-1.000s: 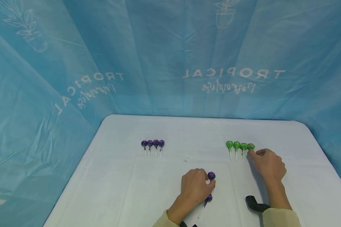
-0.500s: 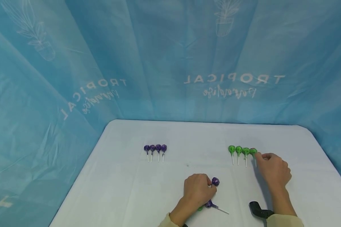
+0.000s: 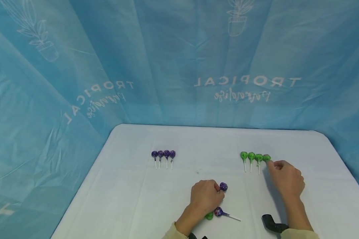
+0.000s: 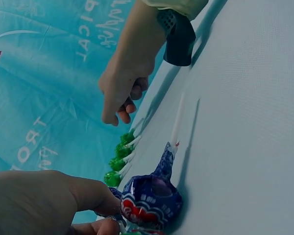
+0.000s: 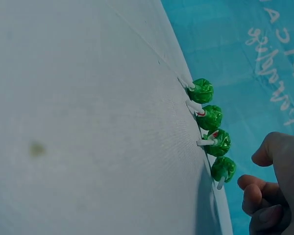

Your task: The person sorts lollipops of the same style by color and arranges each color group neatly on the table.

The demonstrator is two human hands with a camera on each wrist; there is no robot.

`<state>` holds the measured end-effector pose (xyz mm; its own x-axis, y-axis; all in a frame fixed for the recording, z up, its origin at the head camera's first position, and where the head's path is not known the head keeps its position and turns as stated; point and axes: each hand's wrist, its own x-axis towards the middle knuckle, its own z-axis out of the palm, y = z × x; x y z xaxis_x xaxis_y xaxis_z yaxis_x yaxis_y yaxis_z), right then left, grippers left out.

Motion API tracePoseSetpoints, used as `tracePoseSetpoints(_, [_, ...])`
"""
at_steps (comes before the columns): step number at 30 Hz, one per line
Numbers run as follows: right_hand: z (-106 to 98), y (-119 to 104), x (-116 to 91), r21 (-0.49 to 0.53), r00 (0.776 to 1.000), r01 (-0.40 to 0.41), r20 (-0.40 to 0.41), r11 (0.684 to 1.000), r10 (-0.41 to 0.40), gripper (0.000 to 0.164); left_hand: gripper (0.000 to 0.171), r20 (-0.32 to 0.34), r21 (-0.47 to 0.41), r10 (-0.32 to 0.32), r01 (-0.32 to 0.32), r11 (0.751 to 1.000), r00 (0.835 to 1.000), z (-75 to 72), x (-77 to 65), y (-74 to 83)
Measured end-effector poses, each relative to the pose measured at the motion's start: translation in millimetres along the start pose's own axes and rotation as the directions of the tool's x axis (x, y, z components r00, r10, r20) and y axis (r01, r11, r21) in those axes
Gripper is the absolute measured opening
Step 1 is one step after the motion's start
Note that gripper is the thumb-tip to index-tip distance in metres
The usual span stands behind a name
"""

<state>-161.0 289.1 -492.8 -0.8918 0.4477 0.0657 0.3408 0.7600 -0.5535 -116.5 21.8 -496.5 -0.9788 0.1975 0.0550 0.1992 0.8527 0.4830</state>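
My left hand (image 3: 205,197) pinches a purple lollipop (image 3: 223,186) whose head sticks out past the fingertips. Just below that hand lies another purple lollipop (image 3: 219,211), its white stick pointing right; it looms large as a wrapped lollipop (image 4: 152,200) in the left wrist view. A green lollipop (image 3: 209,216) is partly hidden under the left wrist. My right hand (image 3: 287,177) is at the right end of a row of green lollipops (image 3: 251,156). The right wrist view shows its thumb and fingers parted, beside the end green lollipop (image 5: 223,169) with nothing between them.
A row of several purple lollipops (image 3: 163,154) lies at the back left, sticks toward me. The white table (image 3: 107,199) is bordered by a blue printed curtain (image 3: 173,66) behind and at the sides. A black wrist strap piece (image 3: 273,224) juts from the right wrist.
The loose purple lollipop has swung its stick from lower left to the right, and a green head now shows beside it. My right hand has drawn slightly right of the end green lollipop.
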Motion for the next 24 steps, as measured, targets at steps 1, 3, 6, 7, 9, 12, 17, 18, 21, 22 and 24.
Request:
tracePoseSetpoints(1, [-0.1,-0.2,-0.8,-0.001,1.000,0.007,-0.001,1.000,-0.007,0.042,0.013,-0.002,-0.008,0.000,0.000,1.000,1.000,-0.6,-0.2,-0.8])
tracePoseSetpoints(3, [0.4,-0.6,-3.1,0.002,1.000,0.022,-0.005,1.000,-0.022,0.041,0.013,-0.006,-0.018,-0.001,0.001,1.000,1.000,-2.3,-0.9,-2.7])
tracePoseSetpoints(6, [1.4,-2.5,-6.2,0.012,0.998,0.059,-0.016,0.998,-0.059,0.039,0.013,-0.006,-0.023,-0.007,0.006,1.000,1.000,-4.7,-1.8,-6.3])
tracePoseSetpoints(7, [1.6,-3.5,-7.3,0.014,0.997,0.073,-0.022,0.997,-0.072,0.038,0.013,-0.006,-0.025,-0.009,0.009,1.000,1.000,-5.3,-2.0,-7.9])
tracePoseSetpoints(9, [1.2,-6.3,-10.0,0.016,0.995,0.092,-0.032,0.996,-0.092,0.037,0.012,-0.009,-0.030,-0.009,0.008,1.000,1.000,-6.5,-1.9,-11.5])
tracePoseSetpoints(12, [-0.4,-12.7,-13.8,0.011,0.992,0.120,-0.038,0.993,-0.120,0.037,0.011,-0.032,-0.044,-0.002,0.001,0.999,0.999,-10.1,-1.8,-18.6])
tracePoseSetpoints(17, [-2.7,-21.1,-19.5,0.002,0.987,0.160,-0.020,0.987,-0.160,0.036,0.009,-0.075,-0.069,-0.008,0.002,0.998,0.997,-16.5,-1.3,-30.3])
tracePoseSetpoints(18, [-2.5,-22.6,-20.6,0.000,0.986,0.167,-0.018,0.986,-0.167,0.036,0.009,-0.082,-0.078,-0.010,0.004,0.997,0.997,-18.0,-1.6,-32.3])
tracePoseSetpoints(21, [-1.5,-26.6,-23.0,0.003,0.981,0.193,-0.002,0.981,-0.193,0.035,0.008,-0.096,-0.096,-0.025,0.016,0.995,0.995,-22.7,-1.9,-38.4])
tracePoseSetpoints(22, [-0.9,-27.8,-23.6,0.005,0.979,0.204,0.005,0.979,-0.204,0.035,0.008,-0.097,-0.099,-0.032,0.022,0.995,0.995,-24.1,-2.2,-40.5])
tracePoseSetpoints(24, [0.4,-30.0,-24.6,0.011,0.974,0.225,0.015,0.974,-0.226,0.034,0.009,-0.099,-0.100,-0.042,0.032,0.994,0.994,-26.9,-2.7,-44.5])
